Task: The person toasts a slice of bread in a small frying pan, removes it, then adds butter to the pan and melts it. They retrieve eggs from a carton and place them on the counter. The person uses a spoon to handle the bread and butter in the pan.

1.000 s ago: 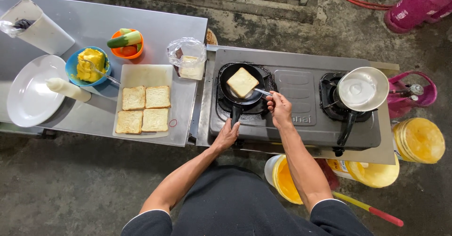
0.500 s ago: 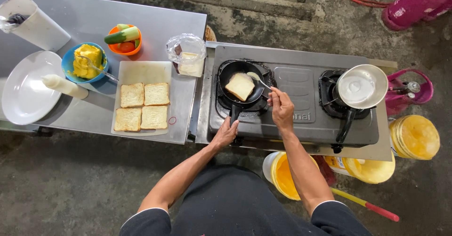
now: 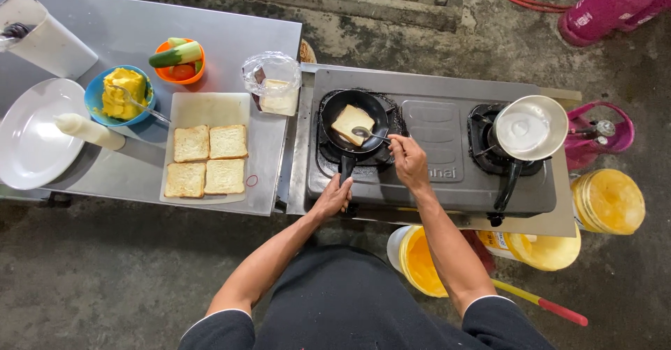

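Concrete flooring is surrounding the gas stove, where the left hand is clenching the frying pan handle at 6 o'clock while right hand fingers are gripping a spoon against the bread slice, which could be slipping out if nudged hard.

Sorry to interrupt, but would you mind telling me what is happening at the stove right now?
A person is frying a bread slice in a small black pan on the stove's left burner. The left hand grips the pan handle, and the right hand holds a spoon against the slice. Four more slices lie on a cutting board to the left. A lidded pot sits on the right burner.
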